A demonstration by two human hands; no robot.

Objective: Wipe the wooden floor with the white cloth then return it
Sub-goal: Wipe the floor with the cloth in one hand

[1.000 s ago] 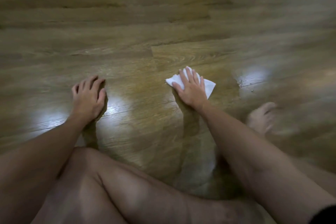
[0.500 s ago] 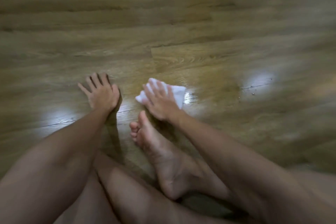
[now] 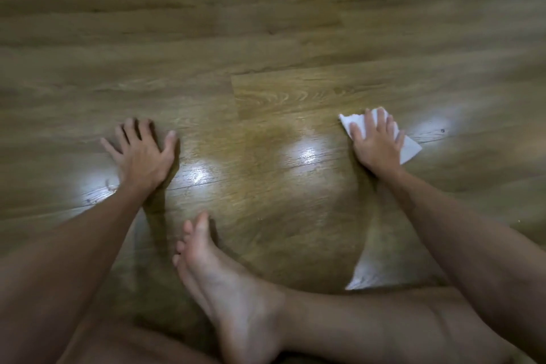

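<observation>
Wooden floor of brown grain-patterned planks fills the whole view, glossy, with several bright patches of reflected light: one near the left wrist, one at centre, one far right beside a small dark speck. Left hand planted flat on the floor at left, fingers spread and straight, thumb out toward centre, holding nothing; grip open. Right hand laid palm-down at right, well apart from the left, fingers straight and slightly splayed, pressing on the white cloth; grip open, pressing rather than clutching. White cloth lying flat on the floor under the right hand, crumpled and folded, one corner poking out beyond the fingertips at upper left, another sticking out to the right of the little finger. Both forearms bare, reaching in from the lower corners. Bare foot in the lower centre between the arms, toes pointing away toward the left hand, not touching it, leg running off to the lower right. Pale reflective streak on the floor below the right forearm. Edges of the view blurred; finer detail of the cloth not discernible.
</observation>
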